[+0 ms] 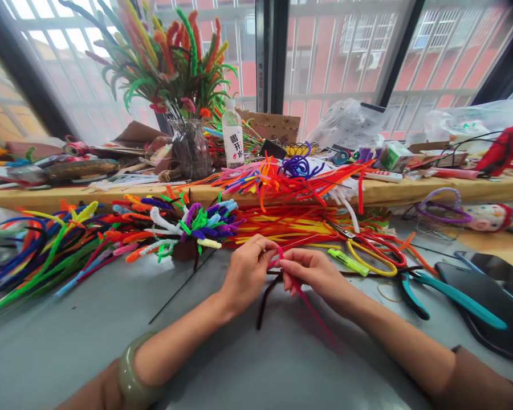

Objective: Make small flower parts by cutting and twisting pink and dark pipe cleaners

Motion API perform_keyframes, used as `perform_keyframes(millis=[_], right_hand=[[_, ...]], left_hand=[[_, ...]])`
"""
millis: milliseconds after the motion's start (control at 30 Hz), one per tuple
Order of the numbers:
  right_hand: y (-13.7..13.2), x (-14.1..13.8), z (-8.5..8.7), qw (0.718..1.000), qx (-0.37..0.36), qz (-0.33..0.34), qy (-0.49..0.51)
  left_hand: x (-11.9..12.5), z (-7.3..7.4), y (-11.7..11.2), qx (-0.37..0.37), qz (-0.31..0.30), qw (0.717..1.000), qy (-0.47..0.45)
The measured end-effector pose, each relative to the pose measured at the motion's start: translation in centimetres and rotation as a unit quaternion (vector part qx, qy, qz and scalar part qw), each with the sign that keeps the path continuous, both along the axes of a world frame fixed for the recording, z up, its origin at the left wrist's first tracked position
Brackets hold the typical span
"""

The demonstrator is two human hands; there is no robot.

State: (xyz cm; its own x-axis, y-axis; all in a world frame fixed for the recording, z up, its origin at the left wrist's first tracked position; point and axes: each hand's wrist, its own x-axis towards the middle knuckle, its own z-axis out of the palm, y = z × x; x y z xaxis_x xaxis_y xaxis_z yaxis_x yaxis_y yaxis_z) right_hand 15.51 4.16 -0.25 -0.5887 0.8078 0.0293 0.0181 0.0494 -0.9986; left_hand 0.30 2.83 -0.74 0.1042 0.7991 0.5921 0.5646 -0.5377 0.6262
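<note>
Both my hands meet over the grey table (89,330), pinching a pink pipe cleaner (310,307) between them. My left hand (245,270), with a ring on one finger, is closed on its upper bent end. My right hand (312,273) is closed on the stem just to the right, and the rest of the pink stem trails down toward me. A dark brown pipe cleaner (265,302) lies on the table under my hands. A green bangle (132,373) sits on my left wrist.
Heaps of coloured pipe cleaners (68,239) spread left and behind. Yellow-and-red scissors (367,256), teal pliers (448,296), a green cutter (348,262) and a dark tablet (491,307) lie right. A vase of pipe-cleaner flowers (190,148) and a bottle (233,136) stand on the sill.
</note>
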Motion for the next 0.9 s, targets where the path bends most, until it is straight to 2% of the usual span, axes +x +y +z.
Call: perform_keyframes(millis=[133,333,433,567,633,733,833,900], right_hand=[[0.5,1.1,0.6,0.999,-0.001,0.032,-0.036],[1.3,2.7,1.5,0.99,0.037,0.077,-0.112],[1.6,3.1,1.7,0.981,0.072,0.116,-0.137],[1.7,3.2,2.0,0.964,0.17,0.143,-0.149],[1.6,3.2,2.4,0.943,0.243,0.139,-0.179],[1.2,3.1,2.7,0.887,0.369,0.099,-0.258],[0.8,2.9,2.5,0.814,0.478,0.01,-0.33],[0.4,2.6,2.0,0.784,0.513,-0.056,-0.346]], left_hand=[[-0.2,1.4,-0.2,-0.112,-0.067,0.989,-0.069],[-1.3,3.2,-0.5,-0.286,-0.191,0.934,-0.094],[-1.5,3.6,-0.8,-0.338,-0.237,0.908,-0.075],[-1.3,3.7,-1.2,-0.306,-0.267,0.914,-0.007],[-1.2,3.5,-1.3,-0.281,-0.263,0.922,0.042],[-0.8,2.7,-1.2,-0.229,-0.227,0.939,0.119],[-0.6,1.8,-0.9,-0.152,-0.143,0.961,0.18],[-0.5,1.4,-0.6,-0.119,-0.078,0.97,0.195]])
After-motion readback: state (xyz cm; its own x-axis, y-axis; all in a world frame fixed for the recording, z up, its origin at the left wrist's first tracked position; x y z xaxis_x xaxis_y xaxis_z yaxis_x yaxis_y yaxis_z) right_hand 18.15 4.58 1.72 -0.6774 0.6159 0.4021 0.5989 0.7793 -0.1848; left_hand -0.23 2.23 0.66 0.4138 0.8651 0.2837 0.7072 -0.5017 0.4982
